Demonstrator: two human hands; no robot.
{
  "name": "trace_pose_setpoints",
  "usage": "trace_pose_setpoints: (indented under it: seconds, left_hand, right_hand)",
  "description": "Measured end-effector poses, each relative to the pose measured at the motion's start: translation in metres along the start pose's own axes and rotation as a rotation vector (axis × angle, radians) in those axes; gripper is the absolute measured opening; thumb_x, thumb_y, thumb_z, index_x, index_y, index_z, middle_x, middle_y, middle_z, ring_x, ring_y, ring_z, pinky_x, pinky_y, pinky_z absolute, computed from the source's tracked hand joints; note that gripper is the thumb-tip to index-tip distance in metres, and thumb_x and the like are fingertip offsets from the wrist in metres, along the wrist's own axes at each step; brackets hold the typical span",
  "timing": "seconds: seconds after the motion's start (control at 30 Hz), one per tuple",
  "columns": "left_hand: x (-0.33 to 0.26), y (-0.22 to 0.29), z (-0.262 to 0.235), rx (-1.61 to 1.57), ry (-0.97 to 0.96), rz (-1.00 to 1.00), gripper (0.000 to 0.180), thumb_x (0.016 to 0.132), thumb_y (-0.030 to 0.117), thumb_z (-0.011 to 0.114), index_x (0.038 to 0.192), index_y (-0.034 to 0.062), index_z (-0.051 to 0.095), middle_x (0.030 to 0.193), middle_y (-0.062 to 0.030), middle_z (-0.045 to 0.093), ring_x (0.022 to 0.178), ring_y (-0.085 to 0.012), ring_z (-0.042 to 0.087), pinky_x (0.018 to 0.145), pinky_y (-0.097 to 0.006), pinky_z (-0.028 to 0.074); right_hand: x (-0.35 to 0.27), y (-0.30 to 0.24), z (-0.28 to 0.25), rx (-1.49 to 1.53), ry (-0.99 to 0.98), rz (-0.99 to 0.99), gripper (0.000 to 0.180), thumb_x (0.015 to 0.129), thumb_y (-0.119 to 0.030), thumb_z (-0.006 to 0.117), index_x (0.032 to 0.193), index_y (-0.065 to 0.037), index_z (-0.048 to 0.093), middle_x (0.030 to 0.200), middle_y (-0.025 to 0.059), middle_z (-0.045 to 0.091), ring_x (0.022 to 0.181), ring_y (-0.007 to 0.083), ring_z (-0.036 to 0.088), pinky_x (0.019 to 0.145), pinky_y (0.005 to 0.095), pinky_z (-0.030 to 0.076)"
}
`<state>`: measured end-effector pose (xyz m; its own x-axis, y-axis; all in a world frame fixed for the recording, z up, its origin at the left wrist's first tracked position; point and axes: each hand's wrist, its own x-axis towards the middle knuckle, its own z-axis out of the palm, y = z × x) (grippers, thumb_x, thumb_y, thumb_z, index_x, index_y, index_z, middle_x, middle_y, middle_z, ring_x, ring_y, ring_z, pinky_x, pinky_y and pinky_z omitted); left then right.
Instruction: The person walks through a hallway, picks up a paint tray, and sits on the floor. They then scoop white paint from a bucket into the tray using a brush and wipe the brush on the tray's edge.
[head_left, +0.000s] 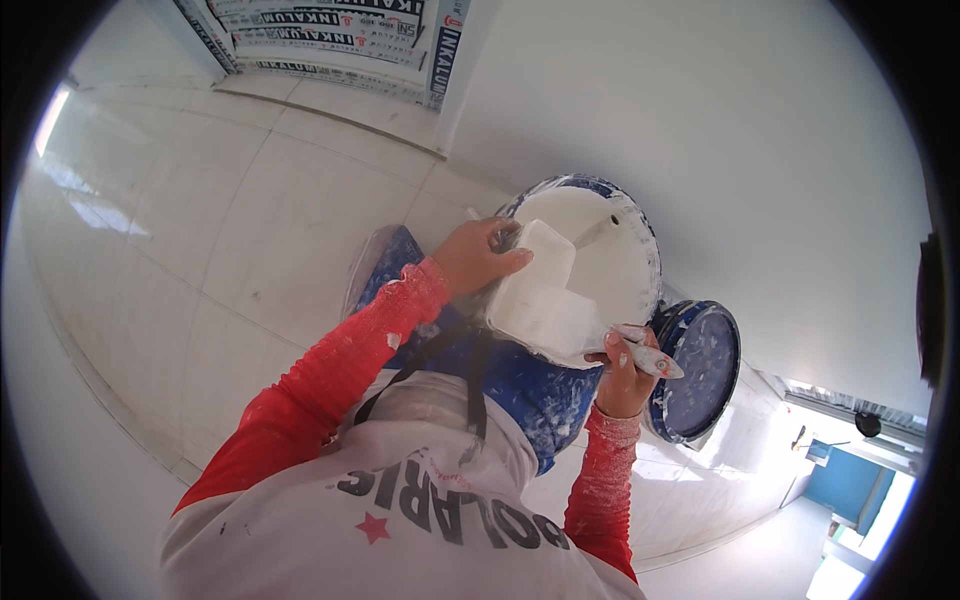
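A blue bucket (545, 395) smeared with white stands in front of me, filled with white paste (610, 265). My left hand (478, 255) grips the top edge of a flat white board (535, 300) loaded with paste, held over the bucket's near rim. My right hand (622, 375) is shut on the handle of a putty knife (650, 358) whose blade lies against the board's right edge. A stick (600, 230) pokes out of the paste. Both my sleeves are red.
The bucket's blue lid (700, 372) leans against the white wall (720, 150) to the right. Pale floor tiles (200, 230) spread to the left. A printed sheet (330, 40) hangs at the top. A bright opening with blue surfaces (850, 480) shows at lower right.
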<state>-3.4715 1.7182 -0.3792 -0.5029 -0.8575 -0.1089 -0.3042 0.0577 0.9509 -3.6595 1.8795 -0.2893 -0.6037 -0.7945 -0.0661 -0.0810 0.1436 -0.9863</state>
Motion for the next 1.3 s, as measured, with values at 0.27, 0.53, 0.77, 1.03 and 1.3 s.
trace_pose_setpoints:
  seconds: [0.27, 0.53, 0.77, 1.03, 1.3]
  left_hand:
    - [0.002, 0.001, -0.001, -0.016, -0.027, -0.026, 0.062, 0.079, 0.041, 0.069, 0.124, -0.0002, 0.059, 0.078, -0.0104, 0.064, 0.069, -0.0156, 0.058, 0.065, -0.030, 0.049]
    - [0.002, 0.004, -0.003, -0.047, -0.072, -0.085, 0.072, 0.075, 0.049, 0.072, 0.124, -0.0021, 0.058, 0.087, -0.0141, 0.063, 0.078, -0.0216, 0.061, 0.074, -0.033, 0.049]
    - [0.001, 0.001, 0.000, -0.049, -0.038, -0.052, 0.064, 0.079, 0.041, 0.070, 0.125, -0.0015, 0.058, 0.073, -0.0070, 0.061, 0.064, -0.0138, 0.056, 0.061, -0.028, 0.048]
    - [0.000, 0.003, 0.000, -0.058, -0.028, -0.047, 0.064, 0.079, 0.040, 0.070, 0.126, -0.0016, 0.058, 0.071, -0.0060, 0.059, 0.062, -0.0129, 0.055, 0.059, -0.028, 0.048]
    - [0.001, 0.001, 0.000, -0.009, -0.018, -0.026, 0.061, 0.079, 0.040, 0.069, 0.125, 0.0014, 0.059, 0.072, -0.0068, 0.060, 0.064, -0.0132, 0.055, 0.062, -0.029, 0.047]
  right_hand:
    - [-0.003, -0.012, -0.023, -0.018, 0.036, -0.064, 0.017, 0.078, -0.006, 0.066, 0.089, 0.005, 0.059, 0.080, 0.0089, 0.059, 0.066, 0.0149, 0.059, 0.053, 0.0261, 0.054]
    - [-0.001, -0.031, -0.056, -0.259, 0.131, -0.102, 0.018, 0.081, -0.006, 0.068, 0.096, 0.002, 0.062, 0.085, 0.0075, 0.062, 0.067, 0.0109, 0.058, 0.057, 0.0224, 0.046]
    - [0.003, -0.030, -0.061, -0.273, 0.025, -0.374, 0.023, 0.078, -0.010, 0.070, 0.097, -0.001, 0.060, 0.101, 0.0124, 0.064, 0.082, 0.0160, 0.060, 0.067, 0.0271, 0.049]
    - [0.006, -0.009, -0.035, 0.041, -0.141, -0.207, 0.027, 0.075, -0.009, 0.071, 0.096, -0.004, 0.055, 0.106, 0.0152, 0.065, 0.095, 0.0214, 0.062, 0.083, 0.0353, 0.052]
    - [0.011, 0.002, -0.028, 0.043, -0.285, -0.066, 0.026, 0.073, -0.011, 0.073, 0.091, -0.005, 0.054, 0.096, 0.0151, 0.066, 0.093, 0.0227, 0.064, 0.076, 0.0329, 0.054]
